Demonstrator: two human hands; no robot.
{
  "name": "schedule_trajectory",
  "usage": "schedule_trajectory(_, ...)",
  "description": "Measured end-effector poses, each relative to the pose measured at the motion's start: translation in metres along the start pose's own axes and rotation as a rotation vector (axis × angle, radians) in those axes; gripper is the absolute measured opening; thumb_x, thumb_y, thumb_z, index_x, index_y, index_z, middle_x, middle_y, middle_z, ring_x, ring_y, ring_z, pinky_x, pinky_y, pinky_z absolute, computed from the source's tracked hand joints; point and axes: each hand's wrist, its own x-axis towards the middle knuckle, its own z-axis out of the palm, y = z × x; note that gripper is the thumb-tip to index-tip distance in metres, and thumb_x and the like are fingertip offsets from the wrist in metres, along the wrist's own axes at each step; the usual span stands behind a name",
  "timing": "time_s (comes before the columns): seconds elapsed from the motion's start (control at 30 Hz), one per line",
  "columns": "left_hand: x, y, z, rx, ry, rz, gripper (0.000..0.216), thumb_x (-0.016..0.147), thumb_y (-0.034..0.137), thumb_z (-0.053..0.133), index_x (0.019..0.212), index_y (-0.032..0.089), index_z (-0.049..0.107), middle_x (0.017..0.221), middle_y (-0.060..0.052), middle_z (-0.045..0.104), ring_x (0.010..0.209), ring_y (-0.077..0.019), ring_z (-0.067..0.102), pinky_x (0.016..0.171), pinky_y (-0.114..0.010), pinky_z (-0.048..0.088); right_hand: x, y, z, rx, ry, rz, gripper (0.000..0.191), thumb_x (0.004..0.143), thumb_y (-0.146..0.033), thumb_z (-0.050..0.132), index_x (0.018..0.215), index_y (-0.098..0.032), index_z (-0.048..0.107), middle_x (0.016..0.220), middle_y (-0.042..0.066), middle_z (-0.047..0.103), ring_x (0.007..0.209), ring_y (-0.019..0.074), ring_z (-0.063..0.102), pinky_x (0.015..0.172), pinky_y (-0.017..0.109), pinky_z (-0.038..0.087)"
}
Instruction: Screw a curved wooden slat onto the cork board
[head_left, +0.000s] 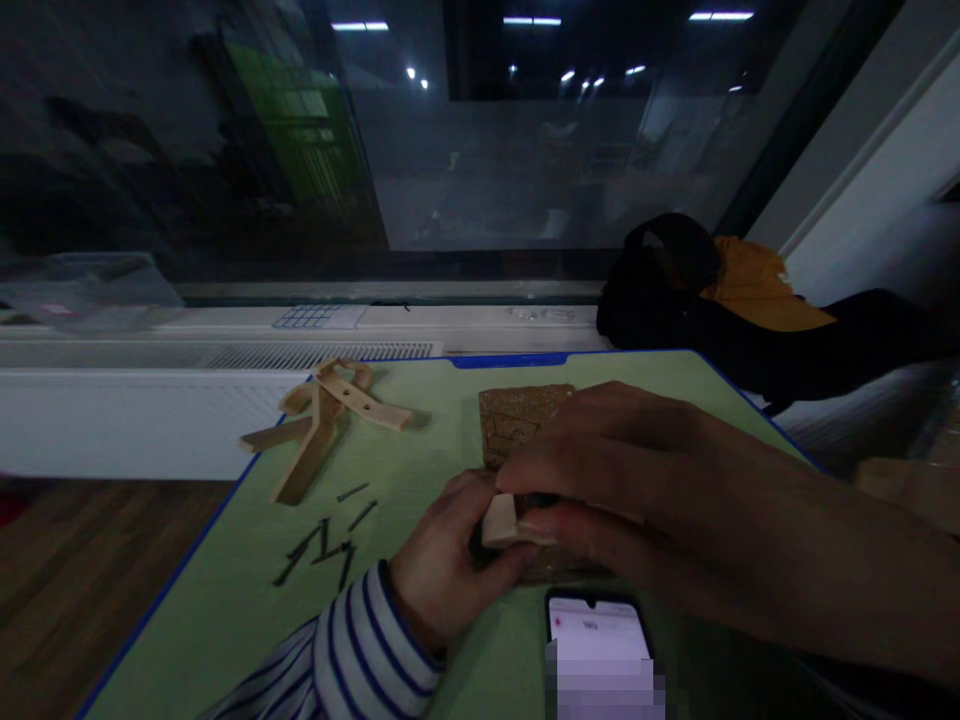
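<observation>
At the centre of the frame we see a pale wooden piece (500, 522), short and block-like at its visible end, held between the wearer's two hands just above the middle of the green tabletop (450, 420). The left hand (459, 560) is closed around its left end, thumb along the near side; we cannot see all of its fingertips. The right hand (630, 480) reaches in from the right edge, its fingers bent over the piece and its thumb against the near side in a narrow grip; what lies in the dark gap between we cannot tell. Beneath and beyond the hands we note a brown particleboard panel (517, 420), partly covered. At lower centre lies a smartphone (596, 635), its screen lit. Left of centre we find scattered dark fasteners (322, 542), too blurred for us to tell screws from nails. Above these, curved wooden slats (364, 405) lie piled, one with two holes. Toward the margins we observe a white radiator (127, 425) at left, a clear plastic box (97, 285) on the windowsill (465, 325), and, at upper right, a dark bundle (660, 290) with an orange-yellow cloth (765, 285).
</observation>
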Motion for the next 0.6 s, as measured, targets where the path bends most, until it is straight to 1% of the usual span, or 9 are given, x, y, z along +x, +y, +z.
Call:
schedule_trajectory(0.1, 0.0020, 0.0002, -0.0013, 0.014, -0.011, 0.005, 0.039, 0.070, 0.021, 0.066, 0.107, 0.020, 0.055, 0.097, -0.008, 0.064, 0.091, -0.0249, 0.060, 0.077, -0.039, 0.051, -0.0013, -0.0002, -0.0005, -0.023, -0.009, -0.022, 0.023, 0.092, -0.028, 0.043, 0.101, -0.020, 0.062, 0.098, 0.003, 0.066, 0.094, 0.0155, 0.059, 0.082, 0.026, 0.045)
schedule_trajectory(0.2, 0.0016, -0.0024, -0.0006, -0.027, -0.009, -0.006, 0.040, 0.070, 0.020, 0.066, 0.108, 0.020, 0.055, 0.098, -0.007, 0.065, 0.089, -0.0238, 0.061, 0.076, -0.038, 0.051, -0.0039, 0.0009, 0.0001, -0.019, 0.026, -0.011, 0.023, 0.092, -0.029, 0.043, 0.107, -0.021, 0.059, 0.105, 0.001, 0.065, 0.101, 0.0145, 0.056, 0.087, 0.024, 0.043)
schedule_trajectory(0.27, 0.0004, -0.0046, 0.0006, -0.040, -0.016, -0.032, 0.042, 0.070, 0.020, 0.066, 0.110, 0.021, 0.054, 0.100, -0.007, 0.064, 0.090, -0.0236, 0.061, 0.077, -0.038, 0.051, -0.0052, 0.0018, 0.0016, 0.001, 0.045, 0.008, 0.023, 0.090, -0.027, 0.046, 0.109, -0.022, 0.059, 0.105, 0.000, 0.065, 0.099, 0.0150, 0.058, 0.085, 0.024, 0.044)
schedule_trajectory(0.37, -0.0010, -0.0062, 0.0015, -0.044, -0.037, -0.059, 0.045, 0.070, 0.020, 0.068, 0.112, 0.023, 0.052, 0.104, -0.007, 0.064, 0.092, -0.0240, 0.061, 0.078, -0.038, 0.051, -0.0058, 0.0026, 0.0040, 0.027, 0.088, 0.047, 0.021, 0.088, -0.021, 0.048, 0.102, -0.024, 0.063, 0.100, 0.000, 0.068, 0.091, 0.0165, 0.061, 0.077, 0.024, 0.047)
schedule_trajectory(0.43, -0.0009, -0.0055, 0.0011, -0.051, -0.032, -0.048, 0.045, 0.069, 0.020, 0.069, 0.112, 0.023, 0.053, 0.102, -0.006, 0.063, 0.090, -0.0231, 0.060, 0.077, -0.038, 0.051, -0.0057, 0.0027, 0.0049, 0.034, 0.102, 0.057, 0.021, 0.086, -0.019, 0.048, 0.100, -0.024, 0.064, 0.098, 0.000, 0.068, 0.089, 0.0170, 0.062, 0.074, 0.024, 0.048)
schedule_trajectory(0.53, 0.0004, -0.0034, -0.0003, -0.028, 0.010, -0.015, 0.043, 0.068, 0.018, 0.069, 0.108, 0.023, 0.055, 0.095, -0.004, 0.063, 0.085, -0.0209, 0.060, 0.074, -0.035, 0.052, -0.0054, 0.0023, 0.0053, 0.032, 0.072, 0.049, 0.025, 0.084, -0.016, 0.051, 0.106, -0.024, 0.061, 0.099, 0.000, 0.068, 0.092, 0.0167, 0.061, 0.076, 0.024, 0.048)
schedule_trajectory(0.6, 0.0015, -0.0022, -0.0010, -0.012, 0.027, 0.003, 0.042, 0.067, 0.016, 0.069, 0.106, 0.023, 0.056, 0.093, -0.003, 0.062, 0.083, -0.0201, 0.060, 0.072, -0.034, 0.052, -0.0050, 0.0017, 0.0049, 0.029, 0.068, 0.043, 0.025, 0.082, -0.014, 0.054, 0.105, -0.023, 0.062, 0.099, -0.001, 0.068, 0.092, 0.0163, 0.061, 0.077, 0.024, 0.047)
